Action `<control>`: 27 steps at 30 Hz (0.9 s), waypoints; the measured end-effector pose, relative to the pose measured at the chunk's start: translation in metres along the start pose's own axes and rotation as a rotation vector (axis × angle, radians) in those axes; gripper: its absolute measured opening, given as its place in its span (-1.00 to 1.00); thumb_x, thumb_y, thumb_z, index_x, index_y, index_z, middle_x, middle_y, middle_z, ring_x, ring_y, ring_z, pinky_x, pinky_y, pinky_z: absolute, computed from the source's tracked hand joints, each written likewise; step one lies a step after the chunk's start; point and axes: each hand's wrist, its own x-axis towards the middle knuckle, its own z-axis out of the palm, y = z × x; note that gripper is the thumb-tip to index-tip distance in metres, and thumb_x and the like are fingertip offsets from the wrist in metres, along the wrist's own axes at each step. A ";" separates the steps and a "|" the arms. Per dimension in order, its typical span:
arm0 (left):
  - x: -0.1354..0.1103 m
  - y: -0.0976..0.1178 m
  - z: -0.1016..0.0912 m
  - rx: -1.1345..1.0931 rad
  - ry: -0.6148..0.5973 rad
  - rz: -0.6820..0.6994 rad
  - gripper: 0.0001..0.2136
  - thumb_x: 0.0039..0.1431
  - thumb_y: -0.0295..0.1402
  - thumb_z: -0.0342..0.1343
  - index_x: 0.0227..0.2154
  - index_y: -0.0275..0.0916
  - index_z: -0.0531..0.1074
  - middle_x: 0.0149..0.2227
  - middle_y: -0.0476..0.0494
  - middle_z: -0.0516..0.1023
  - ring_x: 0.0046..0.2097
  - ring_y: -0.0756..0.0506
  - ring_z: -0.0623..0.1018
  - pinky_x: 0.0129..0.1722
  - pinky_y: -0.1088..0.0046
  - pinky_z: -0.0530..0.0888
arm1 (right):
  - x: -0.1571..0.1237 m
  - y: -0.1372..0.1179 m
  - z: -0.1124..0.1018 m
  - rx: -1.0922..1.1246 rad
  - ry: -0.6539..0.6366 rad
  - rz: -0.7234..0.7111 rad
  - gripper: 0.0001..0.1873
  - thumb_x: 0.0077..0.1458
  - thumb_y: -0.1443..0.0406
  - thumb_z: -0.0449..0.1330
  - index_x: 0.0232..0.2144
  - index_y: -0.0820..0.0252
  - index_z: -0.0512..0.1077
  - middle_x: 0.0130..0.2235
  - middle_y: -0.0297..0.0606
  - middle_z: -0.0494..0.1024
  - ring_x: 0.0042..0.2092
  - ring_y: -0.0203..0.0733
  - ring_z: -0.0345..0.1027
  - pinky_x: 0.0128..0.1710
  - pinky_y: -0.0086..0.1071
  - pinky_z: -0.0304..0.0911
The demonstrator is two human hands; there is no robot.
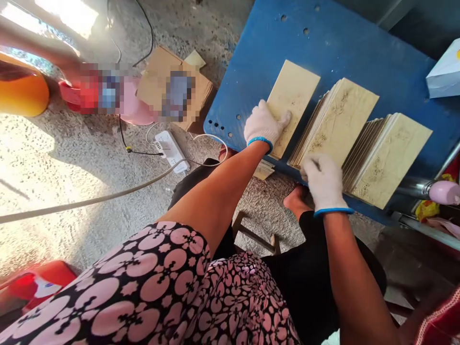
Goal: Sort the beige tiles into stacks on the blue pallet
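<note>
Both my hands wear white knit gloves with blue cuffs. My left hand [264, 124] lies on the near part of a single cream tile [294, 91] that rests flat on the blue table [334, 43], fingers curled over its edge. My right hand [323, 179] is closed on the near edge of a leaning stack of cream tiles [338, 120]. A second leaning stack of the same tiles [390, 155] stands just right of it.
A white paper packet [445, 72] lies at the table's far right. A white power strip [172, 151] with cables, a cardboard box [161, 81], an orange container [21, 91] and a red object [39, 285] are on the concrete floor to the left. A metal bar [413, 187] runs along the right.
</note>
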 end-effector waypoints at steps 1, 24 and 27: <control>0.000 0.000 0.000 -0.002 -0.003 0.001 -0.28 0.25 0.21 -0.08 0.31 -0.12 0.07 0.18 -0.35 0.38 0.22 -0.40 0.38 0.10 0.16 0.35 | -0.006 0.010 0.009 -0.110 -0.029 0.015 -0.82 0.11 0.19 0.19 -0.37 0.18 0.51 -0.46 -0.32 0.49 -0.38 -0.20 0.34 -0.30 -0.33 0.27; -0.010 0.004 -0.015 -0.126 -0.105 -0.029 -0.23 0.26 0.23 -0.15 0.37 -0.15 0.02 0.12 -0.26 0.48 0.24 -0.34 0.31 0.13 0.21 0.24 | -0.044 0.117 0.123 -0.402 0.071 -0.096 -0.62 0.25 0.19 0.10 0.05 0.19 0.45 0.02 0.06 0.44 0.09 0.04 0.29 0.11 -0.11 0.23; -0.009 0.004 -0.014 -0.122 -0.065 -0.017 -0.22 0.24 0.24 -0.13 0.35 -0.17 0.07 0.19 -0.29 0.42 0.22 -0.35 0.35 0.12 0.21 0.28 | -0.049 0.114 0.124 -0.420 0.060 -0.145 -0.62 0.27 0.20 0.07 0.06 0.18 0.48 0.05 0.05 0.43 0.09 0.06 0.30 0.11 -0.08 0.24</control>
